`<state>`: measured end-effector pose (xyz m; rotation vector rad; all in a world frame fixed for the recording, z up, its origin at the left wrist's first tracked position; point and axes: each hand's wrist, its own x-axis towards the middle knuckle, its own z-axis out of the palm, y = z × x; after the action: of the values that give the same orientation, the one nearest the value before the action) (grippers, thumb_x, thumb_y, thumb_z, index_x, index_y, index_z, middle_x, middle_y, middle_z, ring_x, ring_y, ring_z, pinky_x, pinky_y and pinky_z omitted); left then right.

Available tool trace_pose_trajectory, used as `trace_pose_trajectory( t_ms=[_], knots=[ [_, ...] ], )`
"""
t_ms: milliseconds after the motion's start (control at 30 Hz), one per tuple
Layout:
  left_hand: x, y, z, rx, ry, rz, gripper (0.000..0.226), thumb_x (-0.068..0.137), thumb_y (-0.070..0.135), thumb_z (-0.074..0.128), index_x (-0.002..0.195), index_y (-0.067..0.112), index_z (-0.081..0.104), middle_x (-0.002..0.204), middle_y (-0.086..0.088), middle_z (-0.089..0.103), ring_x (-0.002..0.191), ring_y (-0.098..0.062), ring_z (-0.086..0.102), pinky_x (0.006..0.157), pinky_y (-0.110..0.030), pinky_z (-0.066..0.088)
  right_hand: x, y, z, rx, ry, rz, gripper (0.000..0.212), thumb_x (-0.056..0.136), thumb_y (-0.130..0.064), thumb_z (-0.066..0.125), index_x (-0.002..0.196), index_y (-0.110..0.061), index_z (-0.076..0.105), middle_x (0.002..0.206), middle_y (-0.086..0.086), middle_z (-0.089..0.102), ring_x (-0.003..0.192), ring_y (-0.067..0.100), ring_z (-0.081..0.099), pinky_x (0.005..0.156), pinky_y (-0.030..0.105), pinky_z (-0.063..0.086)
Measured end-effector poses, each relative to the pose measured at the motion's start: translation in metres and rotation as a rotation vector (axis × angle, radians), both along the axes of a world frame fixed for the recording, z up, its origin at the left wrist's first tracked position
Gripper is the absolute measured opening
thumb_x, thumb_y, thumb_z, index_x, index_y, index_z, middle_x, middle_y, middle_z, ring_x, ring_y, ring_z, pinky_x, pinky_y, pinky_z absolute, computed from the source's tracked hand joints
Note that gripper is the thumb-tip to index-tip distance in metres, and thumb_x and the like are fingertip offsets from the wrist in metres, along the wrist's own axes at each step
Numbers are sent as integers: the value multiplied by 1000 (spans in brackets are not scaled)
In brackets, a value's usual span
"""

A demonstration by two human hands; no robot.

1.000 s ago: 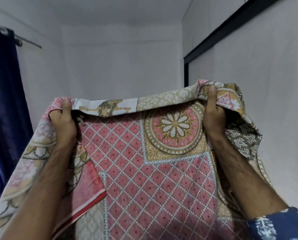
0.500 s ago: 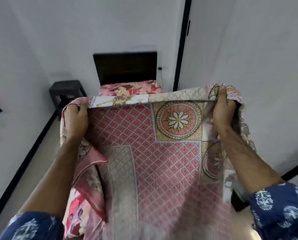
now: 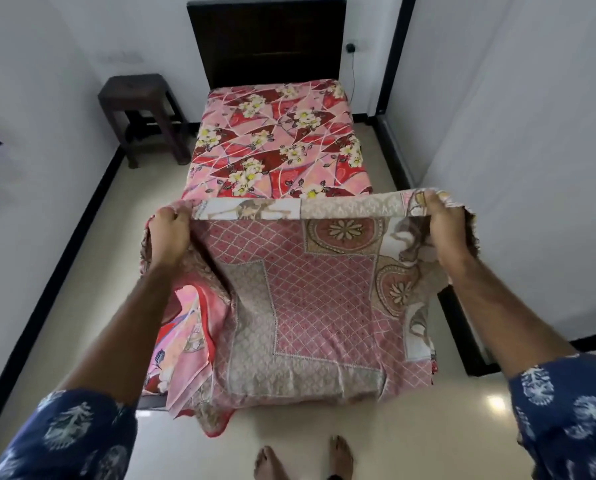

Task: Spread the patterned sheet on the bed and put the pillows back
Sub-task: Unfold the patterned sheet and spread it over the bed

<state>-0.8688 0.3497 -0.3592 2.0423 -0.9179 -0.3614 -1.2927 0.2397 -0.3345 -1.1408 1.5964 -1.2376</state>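
Note:
The patterned sheet (image 3: 310,306), pink lattice with beige medallions, hangs stretched between my hands over the foot of the bed (image 3: 275,147). My left hand (image 3: 169,237) grips its upper left edge. My right hand (image 3: 446,230) grips the upper right edge. The sheet's lower part drapes over the bed's foot end and down toward the floor. The far half of the bed shows a red floral cover. No pillows are visible.
A dark headboard (image 3: 267,39) stands against the far wall. A dark stool (image 3: 140,112) sits left of the bed. White walls close in on both sides, with narrow tiled floor strips. My bare feet (image 3: 303,459) stand at the bed's foot.
My view has tilted down from the wall to the bed. Both hands have lowered the sheet's top edge and moved it forward, so the sheet now lies over the foot of the bed.

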Motion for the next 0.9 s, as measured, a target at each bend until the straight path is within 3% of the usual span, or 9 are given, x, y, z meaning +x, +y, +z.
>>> trace_pose_trajectory(
  t_ms=[67,133,233,300,367,533,633,733,900],
  knots=[
    [-13,-4,3,-6,-14,30,46,98,42,46,101,4,72,101,-11,71,97,-28,64,86,-38,48,-6,-18,-4,-5,-106,24,22,100,-32,58,105,-15,71,88,-4,69,78,10,70,68,20,51],
    [-29,-8,5,-16,32,35,42,100,38,47,101,4,72,99,-5,69,95,-26,64,85,-36,49,-4,-28,-13,37,-221,84,19,95,-41,63,102,-24,68,84,1,69,70,20,70,60,34,55],
    [-49,-8,5,10,58,-16,42,98,40,46,101,8,74,101,-6,73,98,-30,69,89,-42,54,33,-10,-44,80,-225,270,47,94,-32,67,135,-22,47,117,-3,64,97,13,65,74,30,54],
    [-64,-5,5,40,9,-86,40,101,37,48,105,9,76,107,-4,74,101,-22,67,90,-31,50,74,15,-62,120,-155,423,65,91,-19,71,146,-21,37,131,-2,58,113,13,61,89,31,52],
    [-77,3,7,71,-28,-130,35,104,30,50,104,5,74,103,-2,71,95,-16,62,80,-26,41,118,40,-67,83,-66,557,73,89,-12,73,150,-19,33,135,-2,54,116,13,57,90,28,48],
    [-66,11,4,-6,-105,-210,40,106,32,48,89,2,69,90,-2,72,86,-22,67,73,-32,45,189,55,-75,-459,544,635,71,85,-33,66,149,-23,36,145,7,42,135,23,38,109,36,30],
    [-34,12,10,-77,-105,-213,43,103,37,49,84,4,68,85,-2,72,83,-24,68,73,-37,50,195,41,-95,-290,903,747,56,82,-27,70,135,-32,52,134,-3,54,133,23,42,110,48,22],
    [10,14,24,-192,-173,-219,43,101,43,46,108,13,76,107,0,75,101,-18,68,92,-35,52,182,30,-120,20,877,906,31,86,-23,66,117,-26,65,116,-2,66,119,22,57,104,42,38],
    [57,18,11,-140,-169,-173,40,100,42,46,103,19,79,95,3,75,92,-14,66,85,-32,50,167,54,-163,370,791,1052,41,91,-16,64,132,-16,59,131,5,60,116,25,58,97,37,48]
  ],
)
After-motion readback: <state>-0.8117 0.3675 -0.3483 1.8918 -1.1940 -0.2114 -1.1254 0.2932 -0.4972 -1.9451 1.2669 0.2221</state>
